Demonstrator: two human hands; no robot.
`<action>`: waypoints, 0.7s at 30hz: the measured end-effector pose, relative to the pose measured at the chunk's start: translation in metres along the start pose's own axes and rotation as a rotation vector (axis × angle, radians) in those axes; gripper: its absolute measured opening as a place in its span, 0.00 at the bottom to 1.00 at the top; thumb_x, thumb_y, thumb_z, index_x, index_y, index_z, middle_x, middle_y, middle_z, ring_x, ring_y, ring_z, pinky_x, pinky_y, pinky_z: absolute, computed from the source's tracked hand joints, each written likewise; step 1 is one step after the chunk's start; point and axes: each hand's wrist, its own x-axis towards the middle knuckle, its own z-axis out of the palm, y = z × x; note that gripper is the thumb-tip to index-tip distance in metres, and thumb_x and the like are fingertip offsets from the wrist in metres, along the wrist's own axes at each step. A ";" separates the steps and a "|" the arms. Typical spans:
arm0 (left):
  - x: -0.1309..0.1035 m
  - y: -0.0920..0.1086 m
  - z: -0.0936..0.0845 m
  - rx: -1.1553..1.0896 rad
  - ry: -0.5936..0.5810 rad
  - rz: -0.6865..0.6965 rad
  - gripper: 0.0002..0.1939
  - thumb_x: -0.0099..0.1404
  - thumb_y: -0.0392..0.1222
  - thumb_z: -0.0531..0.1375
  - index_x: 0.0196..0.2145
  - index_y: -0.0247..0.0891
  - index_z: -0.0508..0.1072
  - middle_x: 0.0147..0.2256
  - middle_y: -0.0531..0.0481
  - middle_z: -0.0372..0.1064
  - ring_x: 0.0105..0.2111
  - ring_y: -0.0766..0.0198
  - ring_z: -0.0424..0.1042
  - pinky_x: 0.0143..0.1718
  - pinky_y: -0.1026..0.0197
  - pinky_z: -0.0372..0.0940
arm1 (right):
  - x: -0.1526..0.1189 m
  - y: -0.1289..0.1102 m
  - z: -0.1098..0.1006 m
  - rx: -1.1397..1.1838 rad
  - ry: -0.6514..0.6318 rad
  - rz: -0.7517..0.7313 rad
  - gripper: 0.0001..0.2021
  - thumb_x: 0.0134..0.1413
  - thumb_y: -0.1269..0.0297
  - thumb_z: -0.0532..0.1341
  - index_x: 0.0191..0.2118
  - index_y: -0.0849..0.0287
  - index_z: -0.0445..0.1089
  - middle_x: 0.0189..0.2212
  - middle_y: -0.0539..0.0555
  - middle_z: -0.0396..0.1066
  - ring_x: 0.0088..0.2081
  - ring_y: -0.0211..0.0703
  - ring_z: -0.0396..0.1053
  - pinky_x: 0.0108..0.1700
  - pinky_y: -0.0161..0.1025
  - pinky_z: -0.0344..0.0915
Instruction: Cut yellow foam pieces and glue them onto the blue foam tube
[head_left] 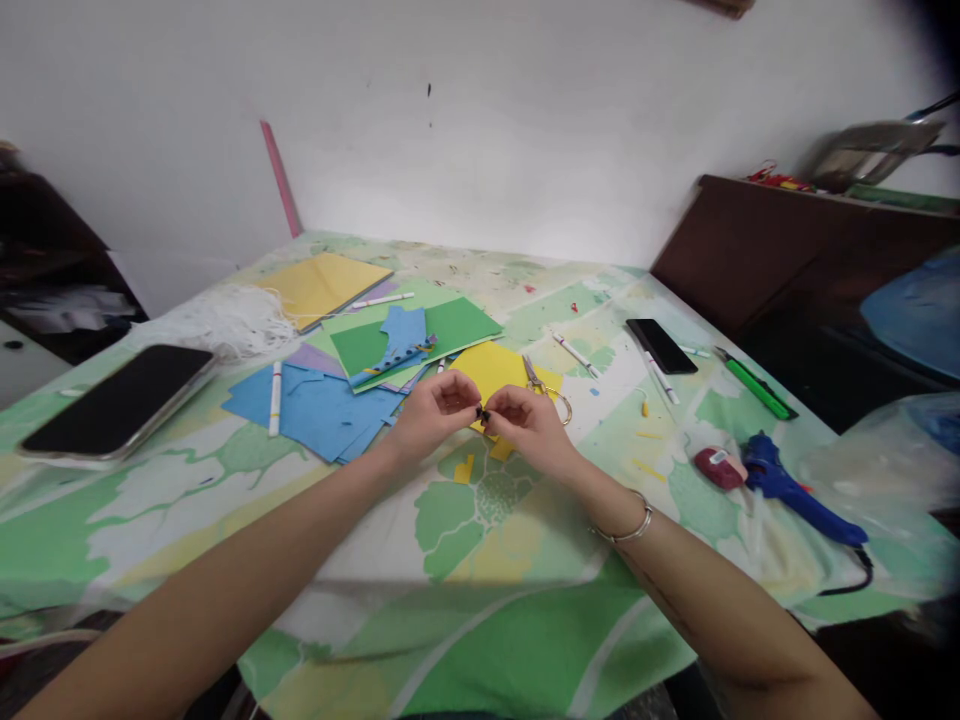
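My left hand (442, 410) and my right hand (529, 422) meet over the middle of the table, fingertips pinched together. Between them is a small black piece (482, 413), too small to name, held from both sides. Just behind the hands lies a yellow foam sheet (487, 365), partly covered by my fingers. A pair of scissors (541, 380) rests on its right part, beside my right hand. To the left, a blue cut-out (403, 335) with dark dots along a rolled edge lies on a green sheet (469, 318).
Blue sheets (319, 410) and a marker (275, 400) lie left, near a large phone (120, 400) and white string (225, 320). On the right are a second phone (660, 345), a green cutter (757, 385), a blue glue gun (802, 495) and a dark red object (720, 467).
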 end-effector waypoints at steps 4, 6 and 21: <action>0.000 0.000 0.000 0.005 -0.005 -0.004 0.06 0.51 0.35 0.63 0.28 0.36 0.69 0.27 0.54 0.65 0.29 0.67 0.66 0.33 0.62 0.62 | 0.000 -0.002 0.000 -0.019 0.001 -0.001 0.02 0.49 0.68 0.59 0.29 0.60 0.66 0.25 0.50 0.68 0.28 0.37 0.67 0.32 0.35 0.64; 0.001 0.000 -0.001 0.006 -0.005 -0.009 0.06 0.50 0.34 0.63 0.28 0.36 0.69 0.27 0.54 0.65 0.29 0.67 0.66 0.33 0.62 0.62 | 0.000 -0.004 0.000 -0.022 0.001 0.000 0.01 0.49 0.68 0.59 0.29 0.60 0.66 0.25 0.50 0.68 0.28 0.37 0.67 0.32 0.35 0.64; 0.000 0.001 0.000 0.006 -0.002 -0.016 0.05 0.48 0.32 0.61 0.27 0.36 0.70 0.26 0.54 0.67 0.27 0.67 0.67 0.32 0.62 0.63 | 0.000 -0.008 0.001 0.087 -0.012 0.075 0.00 0.46 0.70 0.59 0.27 0.60 0.66 0.23 0.49 0.67 0.27 0.37 0.67 0.30 0.35 0.63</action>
